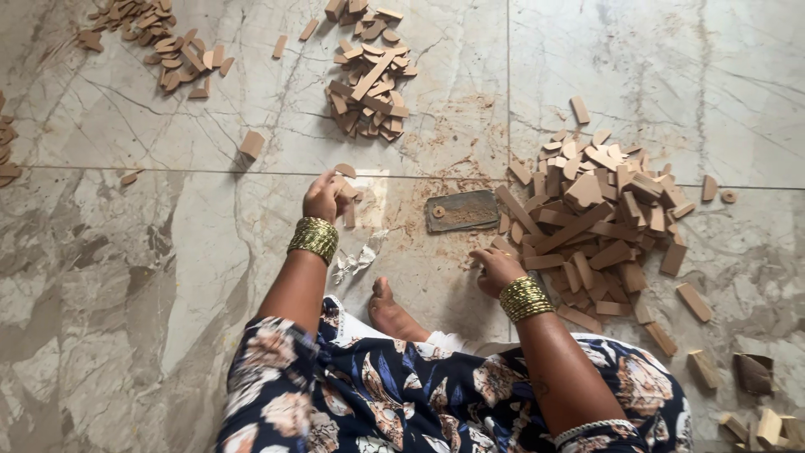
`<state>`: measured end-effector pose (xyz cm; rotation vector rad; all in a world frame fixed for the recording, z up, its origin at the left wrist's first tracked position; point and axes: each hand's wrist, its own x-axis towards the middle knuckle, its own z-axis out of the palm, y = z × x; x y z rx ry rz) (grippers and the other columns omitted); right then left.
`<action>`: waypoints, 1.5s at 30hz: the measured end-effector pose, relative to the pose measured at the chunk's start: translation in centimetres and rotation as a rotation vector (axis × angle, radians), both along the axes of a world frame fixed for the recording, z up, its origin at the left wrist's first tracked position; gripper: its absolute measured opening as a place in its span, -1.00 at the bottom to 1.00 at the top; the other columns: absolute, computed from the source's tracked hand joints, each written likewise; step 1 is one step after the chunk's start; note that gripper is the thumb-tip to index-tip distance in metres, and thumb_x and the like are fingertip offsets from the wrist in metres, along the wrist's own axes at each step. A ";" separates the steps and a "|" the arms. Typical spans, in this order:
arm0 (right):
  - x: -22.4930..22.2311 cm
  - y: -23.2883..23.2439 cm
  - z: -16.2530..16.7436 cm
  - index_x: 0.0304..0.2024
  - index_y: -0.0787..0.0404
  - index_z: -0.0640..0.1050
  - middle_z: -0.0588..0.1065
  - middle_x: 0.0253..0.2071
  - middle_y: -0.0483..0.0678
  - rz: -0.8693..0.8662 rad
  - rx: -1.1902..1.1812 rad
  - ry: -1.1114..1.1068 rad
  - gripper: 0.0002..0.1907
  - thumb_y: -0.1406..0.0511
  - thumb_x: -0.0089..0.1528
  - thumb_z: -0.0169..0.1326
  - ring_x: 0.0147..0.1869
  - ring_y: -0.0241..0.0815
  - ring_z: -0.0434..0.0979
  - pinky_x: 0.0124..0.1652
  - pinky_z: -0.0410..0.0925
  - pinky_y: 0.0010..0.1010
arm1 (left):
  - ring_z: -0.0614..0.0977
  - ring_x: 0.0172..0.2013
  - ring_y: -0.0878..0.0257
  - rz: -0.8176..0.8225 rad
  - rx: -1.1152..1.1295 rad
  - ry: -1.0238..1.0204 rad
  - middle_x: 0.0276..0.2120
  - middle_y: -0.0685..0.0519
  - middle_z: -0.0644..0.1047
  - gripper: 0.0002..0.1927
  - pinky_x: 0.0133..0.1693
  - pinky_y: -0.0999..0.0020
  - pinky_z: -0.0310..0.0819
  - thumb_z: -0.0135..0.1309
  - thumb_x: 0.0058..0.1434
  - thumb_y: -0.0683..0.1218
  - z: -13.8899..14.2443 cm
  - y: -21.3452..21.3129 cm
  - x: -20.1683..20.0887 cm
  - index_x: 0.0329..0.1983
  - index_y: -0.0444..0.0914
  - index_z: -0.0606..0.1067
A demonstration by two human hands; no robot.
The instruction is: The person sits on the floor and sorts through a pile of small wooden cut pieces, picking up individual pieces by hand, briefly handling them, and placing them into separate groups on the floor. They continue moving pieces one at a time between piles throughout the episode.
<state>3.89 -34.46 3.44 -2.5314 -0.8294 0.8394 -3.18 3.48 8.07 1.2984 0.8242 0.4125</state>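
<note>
I sit on a marble floor. My left hand (325, 197) is closed around a few small flat wooden pieces (347, 195), held just above the floor; a gold bangle stack is on that wrist. My right hand (495, 267), also with gold bangles, rests on the floor at the near left edge of a big pile of wooden offcuts (591, 222), fingers curled, touching the pieces there. Whether it grips one is hidden. My bare foot (387, 309) lies between the two hands.
A grey rectangular sanding block (462, 210) lies between my hands. A sorted pile of strips (369, 88) lies ahead and another pile (159, 42) at far left. Loose blocks (251, 144) are scattered; more pieces sit at the bottom right (755, 394). Crumpled foil (356, 260) lies near my left wrist.
</note>
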 end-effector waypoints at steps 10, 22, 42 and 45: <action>-0.9 -0.1 2.7 0.25 0.14 0.41 0.45 0.20 0.15 0.013 0.341 -0.246 -0.34 0.43 0.05 0.01 0.25 0.16 0.44 0.18 0.34 -0.15 | 0.66 -0.21 0.06 -0.217 -0.771 -0.142 -0.08 -0.16 0.57 -0.62 -0.15 0.20 0.60 -0.26 0.21 -0.21 -2.8 -18.9 -4.1 0.07 -0.33 0.39; -7.0 2.9 4.3 0.32 0.38 0.37 0.44 0.29 0.30 0.212 0.672 -0.545 -0.34 0.02 0.44 -0.36 0.40 0.28 0.38 0.36 0.07 0.09 | 0.62 -0.01 0.03 -0.192 -1.122 -0.070 -0.02 -0.18 0.54 -0.17 0.02 0.14 0.55 -0.51 0.33 0.45 -2.8 -23.3 -4.3 0.13 -0.32 0.35; 0.7 -1.3 -1.0 -0.19 0.19 0.50 0.55 -0.33 -0.14 -0.664 1.112 0.003 -0.82 0.27 0.30 0.22 -0.32 -0.35 0.57 -0.34 0.44 -0.48 | 0.66 -0.31 0.24 -0.276 -0.867 0.067 -0.22 0.00 0.59 -0.74 -0.17 0.27 0.57 -0.18 0.39 -0.03 -6.5 -23.7 -3.0 0.08 -0.18 0.37; -0.3 -1.6 -1.8 -0.11 0.22 0.48 0.55 -0.29 -0.17 -0.535 1.268 0.363 -0.84 0.34 0.32 0.19 -0.30 -0.38 0.55 -0.38 0.43 -0.58 | 0.53 -0.54 0.33 -0.218 -0.728 0.123 -0.43 0.14 0.47 -0.72 -0.42 0.36 0.50 -0.09 0.42 0.03 -7.1 -23.1 -3.1 0.07 -0.19 0.45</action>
